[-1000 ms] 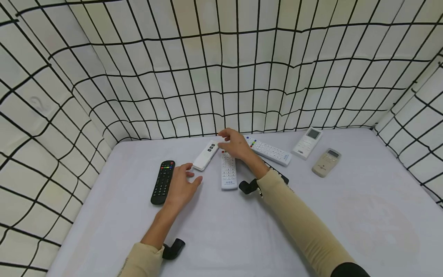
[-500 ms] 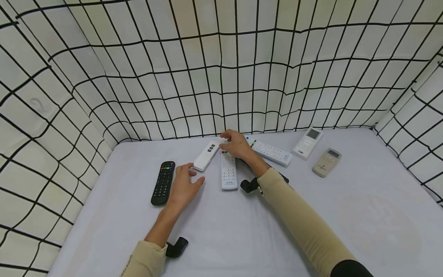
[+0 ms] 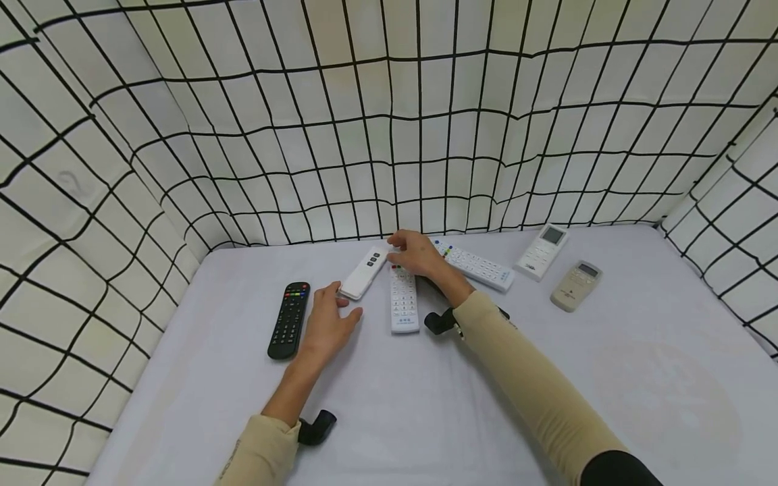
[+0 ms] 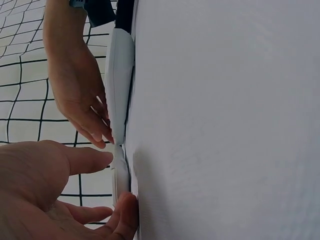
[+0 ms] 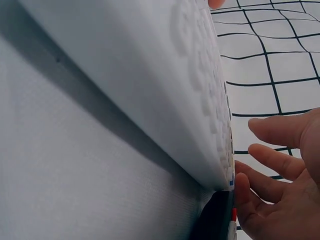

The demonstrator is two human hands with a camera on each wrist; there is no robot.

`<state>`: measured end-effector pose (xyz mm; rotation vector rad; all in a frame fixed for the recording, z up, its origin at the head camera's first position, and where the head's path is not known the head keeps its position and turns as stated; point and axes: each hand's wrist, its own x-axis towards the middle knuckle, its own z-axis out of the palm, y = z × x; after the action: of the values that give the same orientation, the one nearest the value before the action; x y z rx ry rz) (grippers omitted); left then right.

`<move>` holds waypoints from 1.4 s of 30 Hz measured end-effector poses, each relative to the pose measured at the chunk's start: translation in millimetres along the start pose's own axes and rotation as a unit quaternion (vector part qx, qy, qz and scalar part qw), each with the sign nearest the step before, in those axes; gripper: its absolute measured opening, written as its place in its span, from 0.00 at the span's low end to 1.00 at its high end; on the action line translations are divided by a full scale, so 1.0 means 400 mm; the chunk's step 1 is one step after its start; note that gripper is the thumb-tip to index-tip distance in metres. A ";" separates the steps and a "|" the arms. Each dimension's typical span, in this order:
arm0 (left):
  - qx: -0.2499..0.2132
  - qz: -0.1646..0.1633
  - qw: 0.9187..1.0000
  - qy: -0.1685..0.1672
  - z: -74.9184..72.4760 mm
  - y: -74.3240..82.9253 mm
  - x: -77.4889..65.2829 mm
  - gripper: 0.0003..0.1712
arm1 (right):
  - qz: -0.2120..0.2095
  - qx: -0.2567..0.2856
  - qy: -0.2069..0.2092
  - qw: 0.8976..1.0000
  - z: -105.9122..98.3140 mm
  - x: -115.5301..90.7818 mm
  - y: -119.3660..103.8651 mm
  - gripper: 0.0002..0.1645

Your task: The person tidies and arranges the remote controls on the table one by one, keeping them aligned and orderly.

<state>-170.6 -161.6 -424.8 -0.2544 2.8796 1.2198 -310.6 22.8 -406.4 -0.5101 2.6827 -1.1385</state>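
Observation:
A slim white remote control [image 3: 362, 275] with a few dark buttons lies tilted on the white-covered table. My left hand [image 3: 326, 325] is at its near end, fingertips right at the edge, thumb held apart. In the left wrist view that hand's fingertips overlap the end of the white remote [image 4: 120, 180]. At the far end is my right hand [image 3: 418, 254], fingers loosely bent and thumb spread from them. It covers the top of a white many-button remote [image 3: 404, 300]. The right wrist view has the right hand [image 5: 280, 170] with a gap between thumb and fingers.
Left of the left hand lies a black remote [image 3: 288, 321]. Another white many-button remote [image 3: 480, 264] lies right of the right hand, with a dark remote [image 3: 504, 313] mostly hidden under the forearm. Farther right are a white display remote [image 3: 542, 252] and a beige one [image 3: 576, 286]. Black netting [image 3: 419, 162] borders the table.
My left hand has shifted slightly right and forward, up to the slim white remote's near end. The right hand stays almost in place at the far end. The remotes look unmoved.

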 end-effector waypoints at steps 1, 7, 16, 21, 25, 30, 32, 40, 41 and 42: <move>-0.001 0.000 1.000 0.001 0.000 0.000 0.001 0.42 | -0.002 0.000 -0.002 1.000 0.000 0.001 0.000 0.25; 0.003 0.004 1.000 -0.001 0.004 0.001 0.007 0.41 | -0.008 -0.006 -0.013 1.000 0.006 0.004 -0.001 0.24; 0.006 0.001 1.000 -0.001 0.005 0.003 0.011 0.39 | -0.022 -0.010 -0.022 0.999 0.009 0.005 0.004 0.24; 0.004 0.001 1.000 0.015 0.004 -0.006 0.011 0.38 | -0.032 -0.003 -0.023 0.999 0.019 0.011 0.008 0.25; 0.017 0.005 0.999 0.031 0.008 -0.007 0.015 0.37 | -0.035 -0.010 -0.022 0.999 0.019 0.009 0.010 0.25; 0.021 0.012 0.998 0.050 0.008 -0.004 0.017 0.35 | -0.042 -0.005 -0.017 0.999 0.013 0.006 0.010 0.25; 0.021 0.015 0.998 0.060 0.007 -0.004 0.016 0.33 | -0.046 0.005 -0.014 0.999 0.011 0.004 0.009 0.25; 0.027 0.018 0.998 0.062 0.002 -0.007 0.011 0.33 | -0.061 0.017 0.008 0.998 0.013 -0.002 -0.006 0.25; 0.025 0.016 0.998 0.060 0.001 -0.006 0.008 0.33 | -0.063 0.021 0.010 0.998 0.015 -0.004 -0.008 0.25; 0.021 0.016 0.998 0.060 0.000 -0.006 0.006 0.34 | -0.064 0.024 0.012 0.998 0.016 -0.005 -0.010 0.25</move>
<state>-172.7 -163.8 -426.6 -0.2907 3.0181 1.1883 -305.9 16.8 -407.7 -0.6740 2.6692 -1.2476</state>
